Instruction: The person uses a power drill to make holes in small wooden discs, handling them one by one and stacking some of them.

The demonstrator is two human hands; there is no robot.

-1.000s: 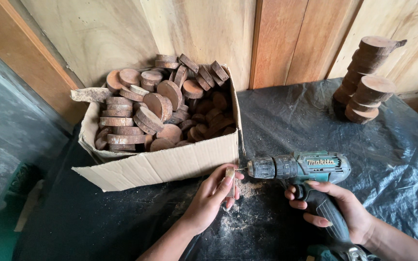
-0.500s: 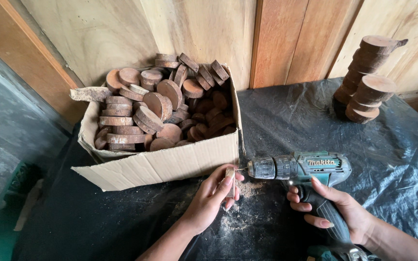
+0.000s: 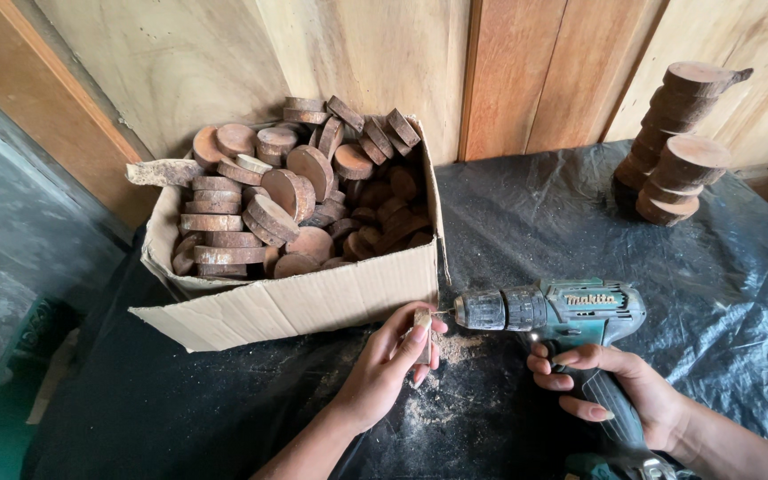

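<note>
My left hand [image 3: 393, 360] pinches a small round wood slice [image 3: 422, 322] upright on its edge, just in front of the cardboard box [image 3: 295, 307]. My right hand [image 3: 611, 387] grips the handle of a teal cordless drill [image 3: 553, 311]. The drill lies level, pointing left, and its thin bit touches the slice's face. Pale sawdust [image 3: 437, 391] is scattered on the black plastic sheet [image 3: 526, 213] below the slice.
The open box holds several brown round wood slices [image 3: 300, 200], heaped above its rim. Two stacks of larger wood discs [image 3: 677, 147] stand at the back right against the plank wall. A grey floor and a green object lie at the left.
Both hands and the drill have barely shifted, a little to the right. The drill bit stays against the slice.
</note>
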